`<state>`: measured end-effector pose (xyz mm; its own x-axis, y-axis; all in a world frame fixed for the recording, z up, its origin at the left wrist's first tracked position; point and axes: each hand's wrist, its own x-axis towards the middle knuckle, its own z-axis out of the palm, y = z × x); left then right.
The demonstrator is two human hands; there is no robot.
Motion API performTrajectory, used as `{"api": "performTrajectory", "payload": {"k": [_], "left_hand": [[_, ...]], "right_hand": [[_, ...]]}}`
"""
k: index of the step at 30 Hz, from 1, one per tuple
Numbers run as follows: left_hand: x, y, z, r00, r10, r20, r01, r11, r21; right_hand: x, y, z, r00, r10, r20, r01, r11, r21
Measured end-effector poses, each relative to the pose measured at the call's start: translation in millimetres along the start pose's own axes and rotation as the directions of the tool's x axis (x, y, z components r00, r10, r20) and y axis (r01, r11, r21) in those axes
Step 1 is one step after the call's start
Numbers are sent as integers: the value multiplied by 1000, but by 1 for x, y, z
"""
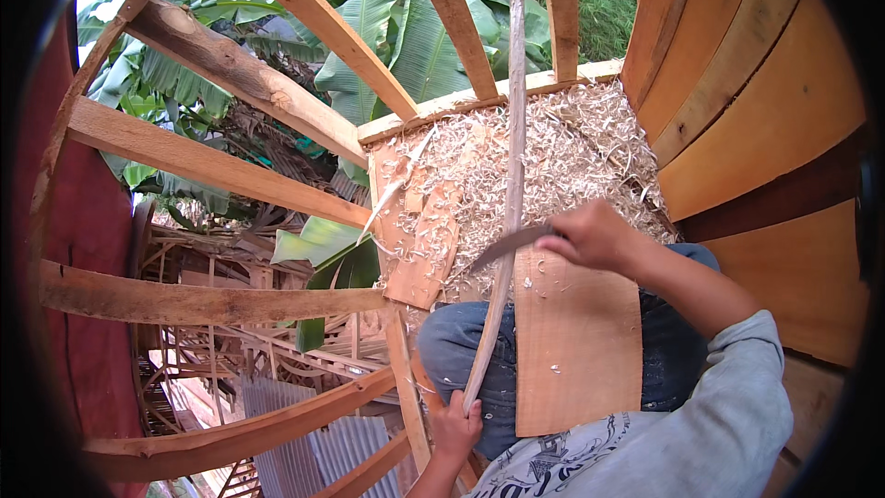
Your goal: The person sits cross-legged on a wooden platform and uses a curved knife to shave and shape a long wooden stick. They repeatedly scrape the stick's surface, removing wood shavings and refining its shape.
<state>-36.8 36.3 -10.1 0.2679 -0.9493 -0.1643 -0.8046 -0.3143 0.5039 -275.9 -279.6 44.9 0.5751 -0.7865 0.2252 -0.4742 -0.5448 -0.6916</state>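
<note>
- While left hand (454,426) grips its near end, long thin pale wooden stick (510,184) lies over lap board, far end up by railing.
- Right hand (590,235) closed on curved dark knife blade (507,244), edge against stick mid-length.
- Pale curly shavings pile (562,152) w/ plenty already; shaving looks well along, not done.

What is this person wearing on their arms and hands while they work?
Both hands are bare, no gloves. The right hand comes from a long light grey sleeve that ends partway down the forearm. The left hand shows a bare wrist with no sleeve in view.
</note>
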Motion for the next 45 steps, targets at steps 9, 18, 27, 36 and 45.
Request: {"api": "performTrajectory", "payload": {"k": [9,18,27,36,45], "left_hand": [[2,0,-2,998,-31,51,31,1000,6],[4,8,-4,1000,6,9,-6,1000,-8],[4,8,-5,1000,16,6,-16,1000,-2],[0,2,-2,1000,7,-12,-7,1000,-14],[1,0,2,1000,-19,-16,20,999,38]], "right_hand": [[4,12,2,941,-292,170,322,928,-186],[5,12,-1,957,-214,196,233,969,-80],[10,7,4,907,-292,304,339,933,-116],[28,20,-25,899,-333,285,401,887,-230],[9,45,-26,997,68,48,-73,989,128]]}}
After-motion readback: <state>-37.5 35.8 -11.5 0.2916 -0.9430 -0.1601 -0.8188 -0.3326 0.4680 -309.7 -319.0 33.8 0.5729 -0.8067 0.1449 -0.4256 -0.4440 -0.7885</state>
